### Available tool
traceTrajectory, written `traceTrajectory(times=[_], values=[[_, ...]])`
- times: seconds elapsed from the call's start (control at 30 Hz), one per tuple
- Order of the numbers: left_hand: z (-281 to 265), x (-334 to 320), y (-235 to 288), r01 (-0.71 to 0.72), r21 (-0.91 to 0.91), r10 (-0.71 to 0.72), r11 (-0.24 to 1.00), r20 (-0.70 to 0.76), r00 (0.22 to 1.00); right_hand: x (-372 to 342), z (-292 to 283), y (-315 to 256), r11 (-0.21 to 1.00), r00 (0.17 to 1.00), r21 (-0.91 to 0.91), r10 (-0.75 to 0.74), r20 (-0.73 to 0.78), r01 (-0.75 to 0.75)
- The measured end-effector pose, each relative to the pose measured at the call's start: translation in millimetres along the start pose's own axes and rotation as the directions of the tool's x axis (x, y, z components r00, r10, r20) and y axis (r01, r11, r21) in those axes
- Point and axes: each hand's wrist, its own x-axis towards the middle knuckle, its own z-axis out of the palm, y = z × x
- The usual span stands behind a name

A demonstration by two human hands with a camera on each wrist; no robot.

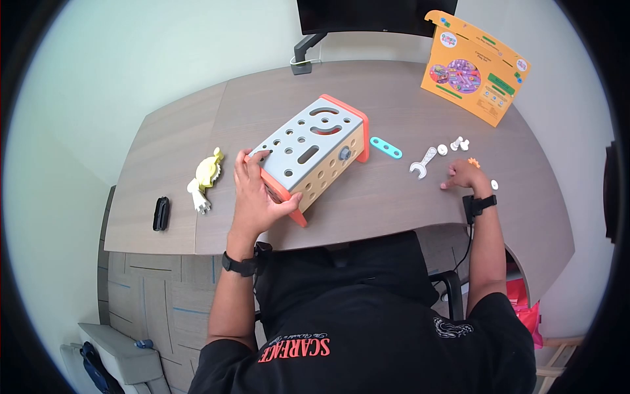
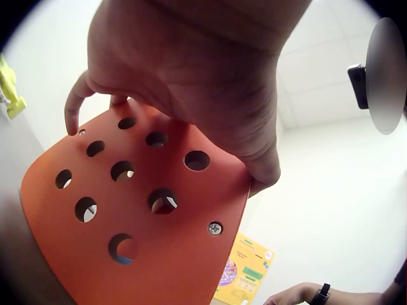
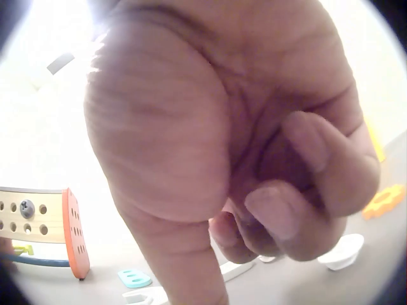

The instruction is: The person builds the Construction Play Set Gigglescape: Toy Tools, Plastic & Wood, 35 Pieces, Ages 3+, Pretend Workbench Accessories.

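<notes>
A toy workbench (image 1: pixel 308 148) with a grey perforated top, wood-coloured sides and orange end panels stands askew on the table. My left hand (image 1: pixel 252 194) grips its near end, fingers over the top edge and thumb at the side. In the left wrist view the hand spans the upper edge of the orange end panel (image 2: pixel 143 210). My right hand (image 1: pixel 467 175) hangs low over the table's right part, fingers loosely curled and thumb extended, nothing showing in it. Close by lie a white toy wrench (image 1: pixel 423 163), an orange gear (image 1: pixel 474 162) and white pieces (image 1: pixel 459 143).
A teal strip with holes (image 1: pixel 386 148) lies right of the workbench. At the left are yellow and white toy pieces (image 1: pixel 207 174) and a black case (image 1: pixel 161 214). An orange-yellow box (image 1: pixel 476 72) stands at the back right, beside a monitor (image 1: pixel 377 16).
</notes>
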Motion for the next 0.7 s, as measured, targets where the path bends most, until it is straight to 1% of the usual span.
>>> traceTrajectory(times=[0.07, 0.17, 0.3, 0.37, 0.47, 0.57, 0.67, 0.7], values=[[0, -1, 0, 0.007, -0.007, -0.007, 1.0, -0.001, 1.0, -4, -1, 6, 0.999, 0.999, 0.025, 0.036, -0.037, -0.035], [2, 0, -1, 0.004, -0.034, -0.004, 0.999, -0.008, 1.0, -3, -6, 22, 0.994, 0.994, 0.031, 0.107, -0.031, -0.106], [1, -1, -3, -0.015, 0.002, 0.015, 1.0, -0.004, 1.0, 4, -2, 59, 0.98, 0.962, 0.074, 0.193, -0.193, -0.182], [1, -1, -2, -0.012, 0.013, 0.012, 1.0, -0.005, 1.0, 3, -2, 69, 0.966, 0.929, 0.112, 0.255, -0.268, -0.232], [1, -1, -1, -0.005, -0.005, 0.005, 1.0, -0.004, 1.0, 7, -4, 83, 0.942, 0.873, 0.213, 0.322, -0.366, -0.258], [1, -1, -1, -0.014, -0.001, 0.014, 1.0, -0.002, 1.0, 4, -8, 83, 0.923, 0.845, 0.276, 0.362, -0.393, -0.267], [0, -1, -1, -0.013, -0.013, 0.013, 1.0, 0.0, 1.0, 7, -11, 82, 0.922, 0.843, 0.222, 0.381, -0.38, -0.317], [0, -1, -1, -0.015, -0.01, 0.015, 1.0, 0.001, 1.0, 8, -11, 82, 0.929, 0.838, 0.218, 0.365, -0.405, -0.299]])
